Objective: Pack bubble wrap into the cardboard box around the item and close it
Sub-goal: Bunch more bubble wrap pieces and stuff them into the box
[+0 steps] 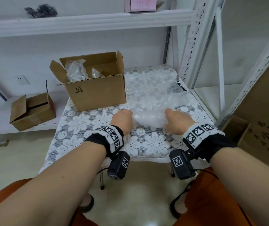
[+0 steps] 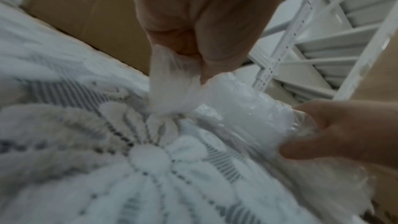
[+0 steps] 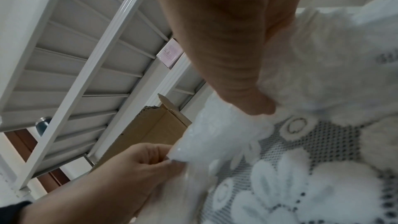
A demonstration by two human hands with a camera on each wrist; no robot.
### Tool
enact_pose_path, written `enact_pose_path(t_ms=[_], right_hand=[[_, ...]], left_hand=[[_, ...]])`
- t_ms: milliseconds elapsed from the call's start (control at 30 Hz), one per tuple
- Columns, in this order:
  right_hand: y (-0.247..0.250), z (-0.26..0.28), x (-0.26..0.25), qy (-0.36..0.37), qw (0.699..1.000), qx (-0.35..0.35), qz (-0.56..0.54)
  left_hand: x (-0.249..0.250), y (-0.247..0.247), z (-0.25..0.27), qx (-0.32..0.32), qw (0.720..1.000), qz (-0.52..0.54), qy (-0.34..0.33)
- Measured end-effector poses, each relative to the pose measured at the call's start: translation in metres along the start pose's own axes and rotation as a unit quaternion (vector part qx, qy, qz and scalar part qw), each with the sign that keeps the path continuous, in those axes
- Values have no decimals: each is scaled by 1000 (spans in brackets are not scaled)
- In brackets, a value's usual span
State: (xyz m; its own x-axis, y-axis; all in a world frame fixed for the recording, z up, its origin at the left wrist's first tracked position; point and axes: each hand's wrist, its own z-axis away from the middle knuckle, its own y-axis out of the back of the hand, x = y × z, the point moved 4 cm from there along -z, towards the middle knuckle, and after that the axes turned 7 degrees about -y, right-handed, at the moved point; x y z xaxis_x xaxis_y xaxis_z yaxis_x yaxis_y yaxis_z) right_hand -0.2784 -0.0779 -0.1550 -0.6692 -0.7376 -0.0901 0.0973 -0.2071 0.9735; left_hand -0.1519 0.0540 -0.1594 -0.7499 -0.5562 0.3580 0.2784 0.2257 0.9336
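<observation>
The table (image 1: 84, 121), draped in white flowered lace, carries an open cardboard box (image 1: 96, 93) at its far left, flaps up, with some wrap already inside. A bubble wrap (image 1: 148, 119) sheet spreads beside the box, its near edge bunched into a roll. The left hand (image 1: 122, 119) and right hand (image 1: 177, 121) each pinch one end of that roll.

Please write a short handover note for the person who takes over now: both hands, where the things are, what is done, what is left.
Left hand: grip on the left end of a bunched bubble wrap piece.
Right hand: grip on its right end.
The piece is low over the lace tablecloth; more bubble wrap sheet lies behind.
Cardboard box: open, back left, some wrap already inside.
Left: put this piece in, close the flaps.
</observation>
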Motion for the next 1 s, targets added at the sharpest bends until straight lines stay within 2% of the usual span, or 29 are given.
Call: enact_pose_path(t_ms=[67, 133, 200, 300, 367, 467, 567, 667, 733, 867, 933, 1000], right_hand=[[5, -1, -4, -7, 999, 8, -44], [11, -1, -12, 6, 994, 27, -110], [15, 0, -21, 35, 984, 58, -166], [20, 3, -32, 65, 964, 116, -230], [20, 4, -37, 73, 953, 149, -255], [18, 6, -42, 87, 949, 177, -244], [21, 9, -44, 100, 952, 229, -175], [26, 11, -47, 104, 952, 276, -87], [28, 13, -53, 103, 957, 254, -96], [28, 7, -69, 127, 949, 175, -231], [29, 1, -76, 130, 932, 121, -317], [29, -2, -83, 125, 905, 35, -406]], left_hand=[[-5, 7, 0, 44, 992, 106, 44], [-11, 9, 0, 71, 965, 234, 91], [-17, 5, -2, 74, 919, 368, 122], [-20, 2, -2, 63, 851, 499, 150], [-8, 7, 2, 42, 787, 597, 149], [8, 16, 11, -12, 713, 688, 132], [13, 25, 21, -71, 639, 758, 107], [8, 27, 21, -76, 608, 779, 134], [5, 25, 17, -64, 603, 783, 139], [-4, 17, 14, -38, 561, 812, 159], [-9, 17, 14, -38, 557, 814, 162], [-12, 22, 15, -36, 564, 810, 159]])
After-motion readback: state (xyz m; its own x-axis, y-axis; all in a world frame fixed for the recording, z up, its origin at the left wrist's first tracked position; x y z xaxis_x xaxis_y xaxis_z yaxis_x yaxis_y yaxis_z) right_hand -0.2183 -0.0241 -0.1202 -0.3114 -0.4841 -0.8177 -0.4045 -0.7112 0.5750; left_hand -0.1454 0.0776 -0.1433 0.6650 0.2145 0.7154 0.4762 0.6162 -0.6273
